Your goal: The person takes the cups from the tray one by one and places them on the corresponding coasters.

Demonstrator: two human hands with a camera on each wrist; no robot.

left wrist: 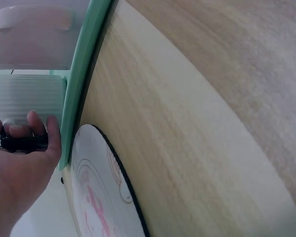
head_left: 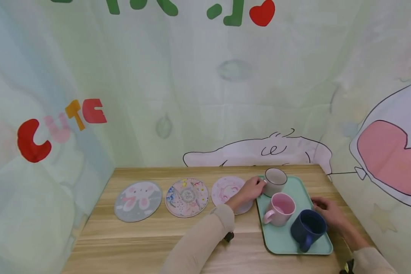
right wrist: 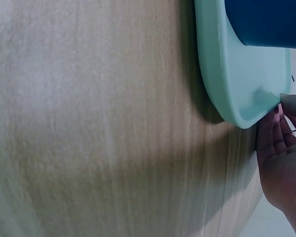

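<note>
A white mug with a dark rim (head_left: 276,180) stands at the far end of a mint-green tray (head_left: 277,243). My left hand (head_left: 252,189) holds this mug by its handle, with curled fingers around a dark part in the left wrist view. On the same tray are a pink mug (head_left: 280,210) in the middle and a navy blue mug (head_left: 308,227) nearer the front. At the tray's right edge, my right hand (head_left: 330,214) pinches the rim, thumb on top and fingers below, as the right wrist view shows.
Left of the tray, three round mats lie in a row on the wooden table (head_left: 137,243): a pale pink one (head_left: 222,190), partly behind my left arm, a flowered one (head_left: 187,198) and a grey rabbit one (head_left: 138,201). A printed curtain (head_left: 198,95) hangs behind.
</note>
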